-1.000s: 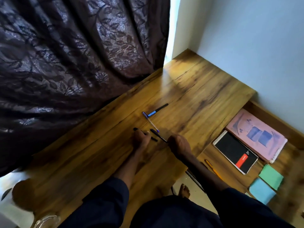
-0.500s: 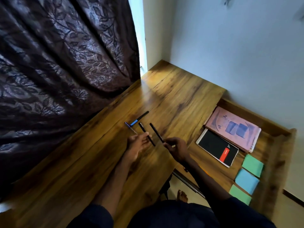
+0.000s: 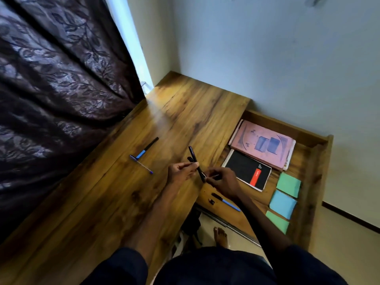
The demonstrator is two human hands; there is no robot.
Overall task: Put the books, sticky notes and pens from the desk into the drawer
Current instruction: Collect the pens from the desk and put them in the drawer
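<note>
Room: wooden worktop (image 3: 185, 112) in a corner, pale blue wall (image 3: 267, 58) behind, dark leaf-patterned curtain (image 3: 61, 89) along its left side.
Drawer (image 3: 316, 182): pulled open at the right of the worktop.
Books: pink book (image 3: 263, 145) at the back of the drawer; black spiral notebook (image 3: 244, 171) with a red label just in front of it, their edges touching.
Sticky notes: green pad (image 3: 289, 184), blue pad (image 3: 282, 204) and second green pad (image 3: 277, 222) in a row along the drawer's right side.
Pens, stowed: blue pen (image 3: 228, 203) in the drawer near my right wrist, a small dark cap (image 3: 211, 201) beside it.
Pens, on worktop: black-and-blue pen (image 3: 147, 148) and clear pen (image 3: 141, 163), tips nearly meeting, near the curtain.
Pens, in hand: two dark pens (image 3: 194, 159), raised over the worktop's front edge.
Left hand (image 3: 182, 171): fingertips pinch the dark pens mid-barrel.
Right hand (image 3: 221, 182): fingers curled, pinching their lower end; detail blurred.
</note>
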